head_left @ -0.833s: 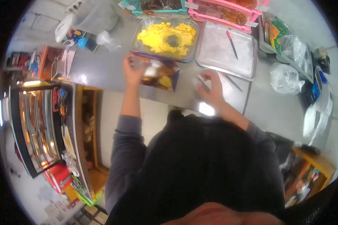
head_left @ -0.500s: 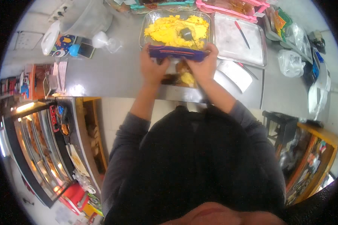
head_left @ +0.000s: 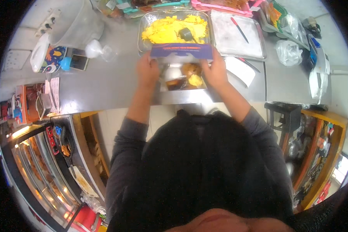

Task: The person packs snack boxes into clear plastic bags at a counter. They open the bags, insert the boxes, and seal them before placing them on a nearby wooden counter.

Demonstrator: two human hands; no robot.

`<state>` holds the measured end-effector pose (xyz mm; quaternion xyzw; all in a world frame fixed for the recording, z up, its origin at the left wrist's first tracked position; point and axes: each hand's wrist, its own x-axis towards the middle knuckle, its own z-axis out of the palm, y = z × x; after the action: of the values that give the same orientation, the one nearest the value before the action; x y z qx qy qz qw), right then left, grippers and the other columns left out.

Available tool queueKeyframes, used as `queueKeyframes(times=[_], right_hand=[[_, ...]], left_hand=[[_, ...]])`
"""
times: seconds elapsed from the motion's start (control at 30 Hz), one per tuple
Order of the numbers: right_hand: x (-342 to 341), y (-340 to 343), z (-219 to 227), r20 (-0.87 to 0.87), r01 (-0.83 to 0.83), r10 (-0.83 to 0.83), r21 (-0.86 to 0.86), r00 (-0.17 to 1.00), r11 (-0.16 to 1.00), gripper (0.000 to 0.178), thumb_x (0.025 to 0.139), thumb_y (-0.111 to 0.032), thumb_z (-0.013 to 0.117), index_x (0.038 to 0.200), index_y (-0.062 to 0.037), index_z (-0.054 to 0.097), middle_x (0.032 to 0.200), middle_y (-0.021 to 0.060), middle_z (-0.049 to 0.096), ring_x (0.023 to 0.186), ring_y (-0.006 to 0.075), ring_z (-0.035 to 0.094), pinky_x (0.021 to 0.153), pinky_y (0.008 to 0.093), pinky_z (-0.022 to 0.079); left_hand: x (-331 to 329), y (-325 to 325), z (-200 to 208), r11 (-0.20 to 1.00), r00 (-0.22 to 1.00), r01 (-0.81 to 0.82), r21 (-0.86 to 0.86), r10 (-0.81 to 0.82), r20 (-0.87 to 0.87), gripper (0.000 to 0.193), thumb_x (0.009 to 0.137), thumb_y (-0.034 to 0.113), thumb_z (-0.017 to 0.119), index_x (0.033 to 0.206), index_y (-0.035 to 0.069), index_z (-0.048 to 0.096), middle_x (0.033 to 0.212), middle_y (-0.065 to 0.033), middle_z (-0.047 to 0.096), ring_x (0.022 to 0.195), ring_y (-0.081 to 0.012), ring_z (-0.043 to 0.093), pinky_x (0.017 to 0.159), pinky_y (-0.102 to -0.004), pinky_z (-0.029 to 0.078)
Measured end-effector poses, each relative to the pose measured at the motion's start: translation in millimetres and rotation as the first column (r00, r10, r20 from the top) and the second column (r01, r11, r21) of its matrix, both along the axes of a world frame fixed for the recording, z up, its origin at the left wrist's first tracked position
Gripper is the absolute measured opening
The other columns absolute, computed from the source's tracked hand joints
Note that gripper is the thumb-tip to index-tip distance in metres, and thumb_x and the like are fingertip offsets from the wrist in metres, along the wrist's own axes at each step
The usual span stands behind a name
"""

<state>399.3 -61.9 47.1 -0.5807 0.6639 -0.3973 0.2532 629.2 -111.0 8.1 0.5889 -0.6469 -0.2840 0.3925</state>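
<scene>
My left hand [head_left: 147,70] and my right hand [head_left: 215,71] grip the two sides of a food box [head_left: 162,96] at the table's front edge. Its purple lid flap [head_left: 181,52] stands raised on the far side. Inside lie a white rounded mound [head_left: 174,72], a brown piece of food [head_left: 191,69], a yellow scoop of food [head_left: 195,80] and something dark brown at the near left. Just beyond the flap, a clear-walled tray [head_left: 140,40] holds crumbled yellow food, with a dark scoop [head_left: 186,34] resting in it.
Right of the yellow food is a metal tray [head_left: 236,36] with a red-and-black pen [head_left: 239,29]; a white sheet [head_left: 239,73] lies nearer. A plastic bag [head_left: 289,53] sits farther right. At left are a large translucent tub [head_left: 77,27], a phone [head_left: 79,62] and a white-capped container [head_left: 93,49].
The purple flap has tilted so its printed face shows more broadly. My thumbs have moved outward from its middle to the box's sides, and the food inside is more visible. The view has shifted slightly.
</scene>
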Motion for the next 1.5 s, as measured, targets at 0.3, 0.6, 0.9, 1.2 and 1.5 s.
queueKeyframes(times=[0.3,0.6,0.9,1.2,1.5], right_hand=[[-36.2,-9.4,-6.0,-0.138,-0.121,0.126,0.044,0.982,0.992,0.034,0.089,-0.006,0.053,0.123,-0.0078,0.051,0.098,0.0227,0.065,0.095,0.0387,0.064,0.080,0.0424,0.049],[-69.2,44.0,-18.3,-0.430,-0.782,0.681,-0.107,0.593,0.614,0.044,0.076,-0.012,0.066,0.119,-0.0112,0.057,0.140,0.0166,0.044,0.115,0.0380,0.054,0.093,0.0420,0.047],[-46.0,70.8,-63.0,-0.365,-0.604,0.537,-0.098,0.761,0.791,0.040,0.072,-0.015,0.071,0.110,-0.0087,0.061,0.143,0.0190,0.040,0.113,0.0394,0.053,0.092,0.0441,0.046],[-17.9,85.0,-96.3,-0.572,-0.294,-0.091,-0.543,0.815,0.786,0.028,0.066,-0.032,0.072,0.092,-0.0409,0.065,0.117,-0.0059,0.052,0.111,0.0270,0.040,0.080,0.0464,0.030],[-28.4,86.3,-76.3,-0.568,-0.202,-0.165,-0.526,0.806,0.826,0.024,0.066,-0.034,0.071,0.089,-0.0387,0.064,0.124,-0.0084,0.052,0.108,0.0277,0.043,0.078,0.0465,0.030]], left_hand=[[25.9,-19.9,-9.5,0.952,0.947,0.306,-0.023,-0.307,-0.094,0.034,0.082,-0.002,0.064,0.115,0.004,0.058,0.104,-0.0131,0.067,0.100,-0.0213,0.065,0.084,-0.0334,0.050],[80.6,20.4,-24.1,0.587,0.562,0.798,-0.140,-0.640,0.523,0.046,0.068,0.018,0.077,0.110,0.014,0.060,0.131,-0.0123,0.052,0.128,-0.0341,0.045,0.106,-0.0543,0.032],[1.4,23.6,28.6,0.658,0.470,0.743,0.125,-0.645,0.602,0.076,0.059,0.033,0.080,0.129,0.022,0.053,0.131,-0.0142,0.048,0.124,-0.0382,0.043,0.103,-0.0572,0.031],[-34.2,22.2,-1.3,0.565,0.654,0.740,0.365,-0.730,-0.195,0.084,0.068,0.018,0.074,0.144,0.015,0.039,0.114,-0.0166,0.052,0.100,-0.0289,0.053,0.088,-0.0386,0.045],[-42.1,25.8,12.6,0.499,0.667,0.734,0.461,-0.655,-0.354,0.083,0.073,0.014,0.072,0.147,0.014,0.034,0.105,-0.0126,0.051,0.088,-0.0217,0.055,0.080,-0.0318,0.046]])
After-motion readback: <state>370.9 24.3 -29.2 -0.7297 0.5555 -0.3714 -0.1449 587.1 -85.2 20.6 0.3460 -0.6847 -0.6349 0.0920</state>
